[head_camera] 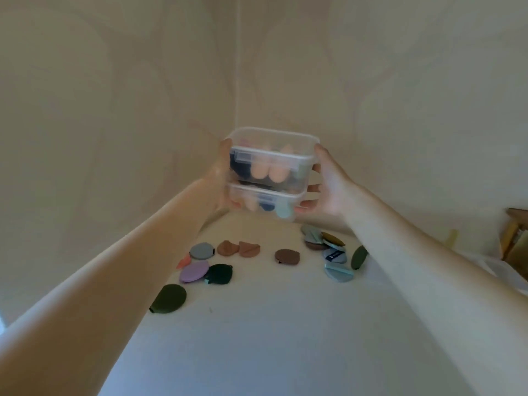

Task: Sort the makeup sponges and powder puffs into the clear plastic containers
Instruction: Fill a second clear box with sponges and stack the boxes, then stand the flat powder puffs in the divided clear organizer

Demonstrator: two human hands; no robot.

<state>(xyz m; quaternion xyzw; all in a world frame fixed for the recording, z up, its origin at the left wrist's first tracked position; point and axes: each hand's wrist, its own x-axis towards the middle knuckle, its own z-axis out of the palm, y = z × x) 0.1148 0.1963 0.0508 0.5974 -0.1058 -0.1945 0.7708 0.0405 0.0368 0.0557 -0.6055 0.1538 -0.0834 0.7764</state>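
Note:
Two clear plastic containers are stacked and held in the air above the far end of the table. The upper container (285,144) has its lid on and holds peach and dark makeup sponges. The lower container (243,192) holds peach, blue and pale green sponges. My left hand (221,170) grips the stack's left side and my right hand (331,184) grips its right side, fingers under the lower box. Several powder puffs lie loose on the table: a purple puff (194,271), a dark green puff (219,273), a brown puff (287,256) and an olive puff (169,298).
The white table (271,338) runs into a corner of beige walls. A pile of blue, grey and mustard puffs (328,244) lies at the far right of the table. Wooden furniture (514,235) stands at the right edge.

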